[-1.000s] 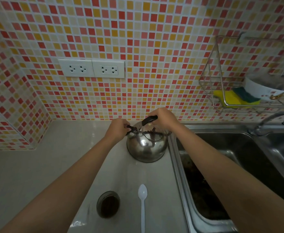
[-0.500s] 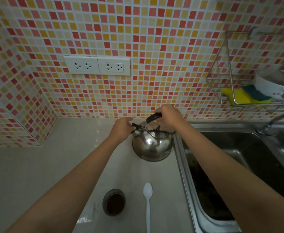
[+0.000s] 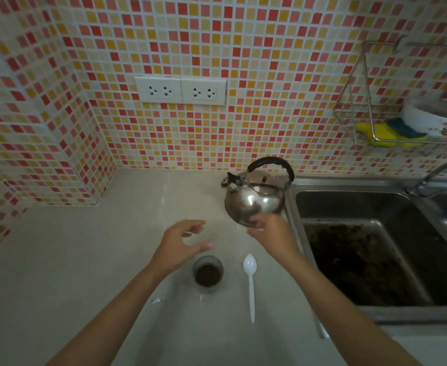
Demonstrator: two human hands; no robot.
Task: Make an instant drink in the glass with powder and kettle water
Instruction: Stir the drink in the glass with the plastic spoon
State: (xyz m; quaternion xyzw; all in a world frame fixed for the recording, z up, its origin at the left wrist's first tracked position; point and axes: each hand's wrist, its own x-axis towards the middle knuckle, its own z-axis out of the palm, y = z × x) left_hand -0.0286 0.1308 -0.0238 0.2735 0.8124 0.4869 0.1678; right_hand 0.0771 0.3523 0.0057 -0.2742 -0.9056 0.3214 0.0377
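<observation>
A steel kettle [image 3: 256,196] with a black handle stands on the pale counter [image 3: 85,260] beside the sink, spout pointing left. A glass [image 3: 208,273] holding dark brown drink sits nearer to me, with a white plastic spoon [image 3: 250,281] lying to its right. My left hand [image 3: 180,244] hovers just above and left of the glass, fingers spread, holding nothing. My right hand [image 3: 270,233] is in front of the kettle's base, fingers loose and empty, blurred by motion.
A steel sink [image 3: 370,249] with dark residue lies to the right, its tap [image 3: 439,173] at the back. A wire rack [image 3: 370,120] on the tiled wall holds a yellow sponge and a white bowl. Two wall sockets [image 3: 181,90] sit above the counter.
Both hands have let go of the kettle and drawn back toward me. The left hand now hovers by the glass. The kettle stays on the counter.
</observation>
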